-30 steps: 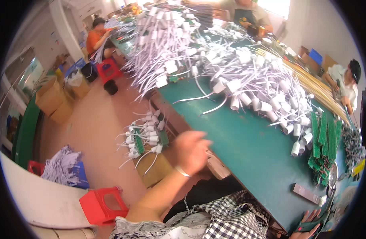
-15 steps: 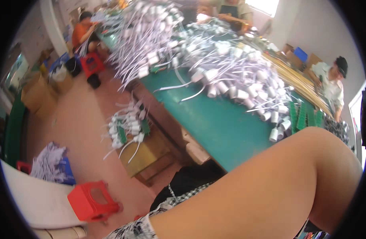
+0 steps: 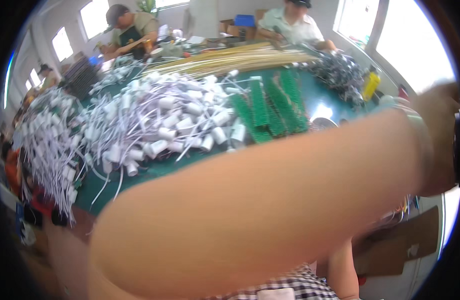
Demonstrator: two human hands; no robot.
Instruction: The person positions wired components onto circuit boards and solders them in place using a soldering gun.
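Observation:
My left forearm fills the lower half of the view, running from the lower left up to the right edge. A thin bracelet sits at its wrist. My left hand is blurred at the right rim, and its fingers are not visible. Behind the arm, a heap of white wired sockets lies on the green table. Rows of green circuit boards lie beside the heap. My right hand is out of sight.
A bundle of long yellow rods lies across the far side. A dark pile of small parts and a yellow bottle are at the far right. Two people work at the far edge. More sockets hang over the left edge.
My left arm has lifted off the table edge and swung across in front of the camera. The view has turned right, from the floor and stools toward the tabletop.

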